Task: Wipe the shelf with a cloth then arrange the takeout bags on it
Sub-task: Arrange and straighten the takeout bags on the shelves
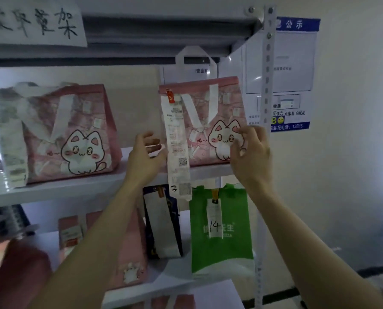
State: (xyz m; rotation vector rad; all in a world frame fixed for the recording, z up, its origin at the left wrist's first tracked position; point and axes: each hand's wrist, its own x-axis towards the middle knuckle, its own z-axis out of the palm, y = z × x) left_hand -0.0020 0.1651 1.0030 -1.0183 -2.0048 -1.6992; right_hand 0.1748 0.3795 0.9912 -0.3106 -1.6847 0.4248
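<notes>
A pink takeout bag with a white cat print (pixel 208 112) stands on the white shelf (pixel 79 188) at its right end, white handles up. A long receipt (pixel 176 148) marked 3 hangs from its top over the shelf edge. My left hand (pixel 144 156) is at the bag's left side, fingers apart, just off it. My right hand (pixel 251 150) has its fingers on the bag's lower right corner. A second pink cat bag (pixel 59 132) stands further left on the same shelf. No cloth is in view.
On the shelf below stand a green bag marked 14 (pixel 221 228), a dark bag with a receipt (pixel 162 224) and a pink bag (pixel 123 248). A perforated metal upright (pixel 266 85) borders the right end. Notices hang on the wall behind.
</notes>
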